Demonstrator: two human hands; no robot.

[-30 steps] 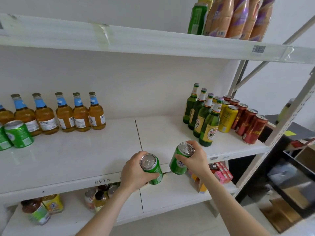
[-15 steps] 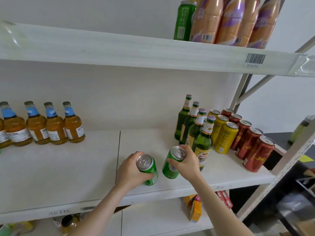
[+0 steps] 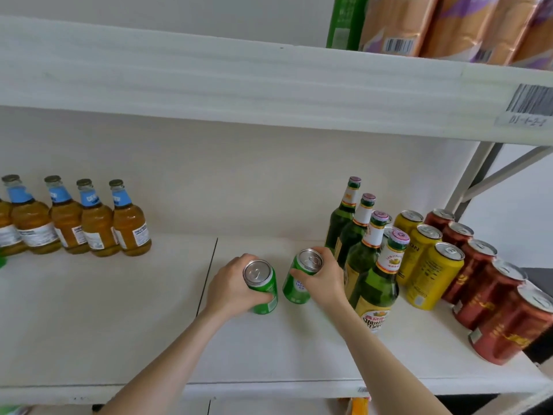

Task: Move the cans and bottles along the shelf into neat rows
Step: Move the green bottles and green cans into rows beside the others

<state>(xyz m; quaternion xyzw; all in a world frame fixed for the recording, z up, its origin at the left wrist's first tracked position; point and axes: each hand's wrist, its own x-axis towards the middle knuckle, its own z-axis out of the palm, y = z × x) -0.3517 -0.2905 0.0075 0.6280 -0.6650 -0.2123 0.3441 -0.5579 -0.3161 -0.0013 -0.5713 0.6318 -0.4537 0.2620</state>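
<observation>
My left hand (image 3: 232, 287) grips a green can (image 3: 261, 287) standing on the white shelf (image 3: 119, 324). My right hand (image 3: 324, 278) grips a second green can (image 3: 300, 280) just to its right; the two cans are nearly touching. Right of my right hand runs a row of green beer bottles (image 3: 366, 256), front to back. Beyond them stand a row of yellow cans (image 3: 431, 274) and a row of red cans (image 3: 490, 298). Amber bottles with blue neck labels (image 3: 95, 223) line the back left of the shelf.
The upper shelf's front edge (image 3: 239, 85) hangs over the work area, with a barcode label at the right. A green bottle and orange-purple bottles (image 3: 434, 22) stand on it. A grey metal brace (image 3: 502, 172) crosses at the right.
Both hands have carried the green cans from in front of the shelf edge onto the shelf, towards the green bottles. The camera has moved closer and to the right.
</observation>
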